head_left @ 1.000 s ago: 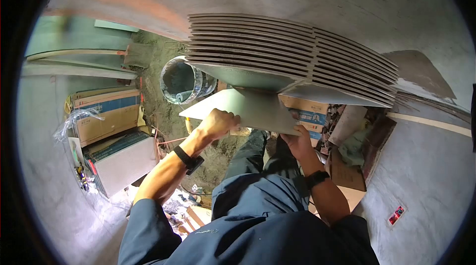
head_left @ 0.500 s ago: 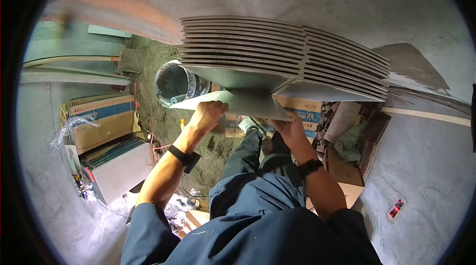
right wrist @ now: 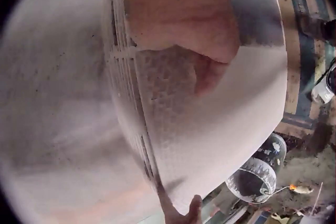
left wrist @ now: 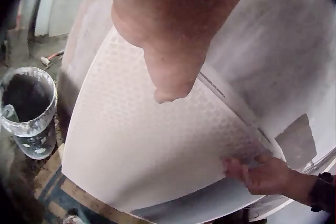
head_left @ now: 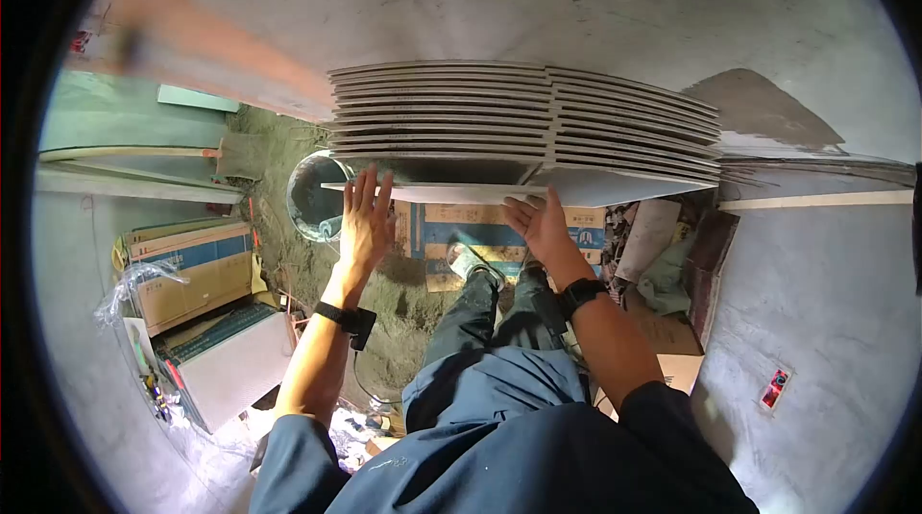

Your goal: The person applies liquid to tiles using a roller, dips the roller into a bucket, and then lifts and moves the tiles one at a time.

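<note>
A large pale tile [head_left: 437, 194] stands on edge at the front of a stack of tiles [head_left: 437, 115] leaning along the wall, seen nearly edge-on from above. Its face has a raised pattern, visible in the left wrist view. My left hand [head_left: 363, 231] lies with straight fingers against the tile's left part. At its right end is my right hand [head_left: 540, 226], fingers loosely extended and touching the tile near its upper edge. Both wrist views show the hands flat on the patterned tile face [left wrist: 131, 140], with no fingers curled round it.
A mortar-smeared bucket [head_left: 317, 197] stands left of the stack. Flattened cardboard [head_left: 451, 231] lies under the feet. Boxed tiles [head_left: 197, 269] lean at the left wall. A cardboard box [head_left: 667, 327] and rubble are on the right.
The tile has tilted from slanting toward me to nearly upright against the stack. Both hands have let go of its edges; their fingers have straightened against it.
</note>
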Available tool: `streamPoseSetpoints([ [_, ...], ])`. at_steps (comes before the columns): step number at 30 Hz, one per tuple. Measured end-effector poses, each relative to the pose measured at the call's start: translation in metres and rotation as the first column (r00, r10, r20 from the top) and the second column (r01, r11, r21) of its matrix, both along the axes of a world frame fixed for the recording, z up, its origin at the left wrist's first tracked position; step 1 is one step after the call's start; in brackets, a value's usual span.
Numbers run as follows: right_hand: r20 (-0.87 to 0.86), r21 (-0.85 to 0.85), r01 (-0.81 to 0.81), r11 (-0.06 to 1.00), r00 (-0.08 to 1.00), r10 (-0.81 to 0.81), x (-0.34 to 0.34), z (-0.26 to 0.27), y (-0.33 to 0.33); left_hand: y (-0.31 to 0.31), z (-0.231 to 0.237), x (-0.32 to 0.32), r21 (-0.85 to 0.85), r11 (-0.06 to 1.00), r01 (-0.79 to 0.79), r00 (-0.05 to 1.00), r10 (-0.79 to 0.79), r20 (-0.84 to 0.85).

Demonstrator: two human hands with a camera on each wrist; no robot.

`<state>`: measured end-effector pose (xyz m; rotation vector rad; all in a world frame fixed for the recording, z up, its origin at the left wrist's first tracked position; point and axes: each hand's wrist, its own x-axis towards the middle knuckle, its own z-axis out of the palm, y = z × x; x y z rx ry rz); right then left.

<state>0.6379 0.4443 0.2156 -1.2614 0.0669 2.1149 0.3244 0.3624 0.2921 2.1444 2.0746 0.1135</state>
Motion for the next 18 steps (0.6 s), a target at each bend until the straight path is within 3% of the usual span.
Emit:
streamPoseSetpoints([
  [4,0.085,0.102,-0.121,0.987,0.99,0.112,0.011,0.003,-0.019,0.01,-0.005,0.0,0.018,1.0,0.002,0.999,-0.001,-0.039],
  [9,0.182,0.071,-0.324,0.943,0.934,0.307,0.037,-0.013,-0.065,0.015,-0.008,0.004,0.022,1.0,-0.016,0.997,0.018,-0.071],
  [18,0.301,-0.003,-0.465,0.885,0.844,0.444,0.046,-0.01,-0.117,0.019,-0.008,0.01,0.084,0.996,-0.032,0.996,0.039,-0.082],
])
